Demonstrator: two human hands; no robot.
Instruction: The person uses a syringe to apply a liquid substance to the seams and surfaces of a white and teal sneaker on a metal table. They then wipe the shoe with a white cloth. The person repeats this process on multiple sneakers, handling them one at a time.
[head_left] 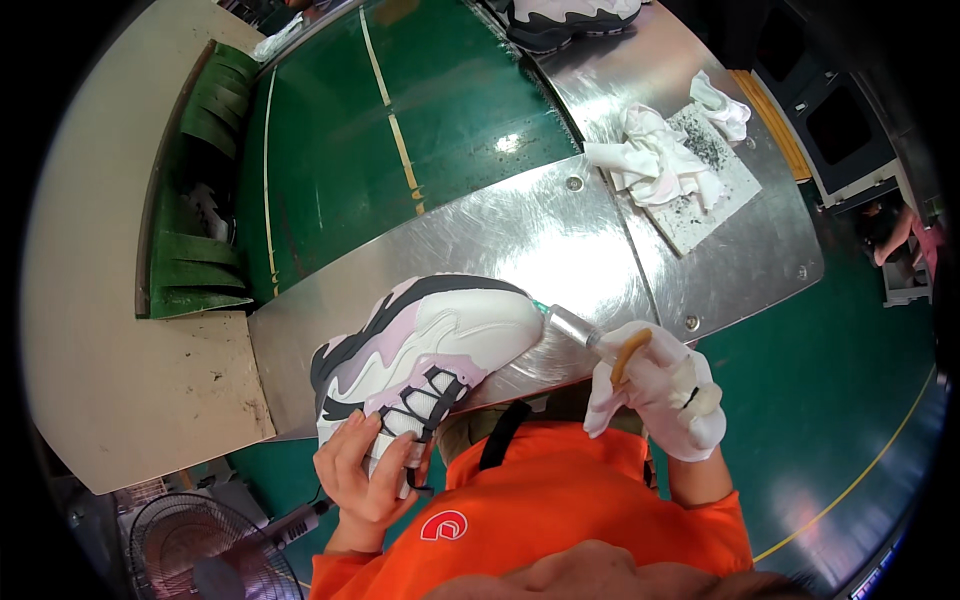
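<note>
A white, pale pink and black sneaker (430,350) lies on its side on the shiny metal worktop (520,235), toe pointing right. My bare left hand (365,475) grips it at the laced opening near the heel. My right hand (660,385), in a white glove, holds a small tan strip and a slim metal pen-like tool (572,327). The tool's greenish tip touches the sneaker's toe.
A green conveyor belt (400,110) with yellow lines runs behind the worktop. Crumpled white cloths (660,160) lie on a speckled pad at the right. Another sneaker (565,20) sits at the top edge. A fan (200,550) stands at the lower left.
</note>
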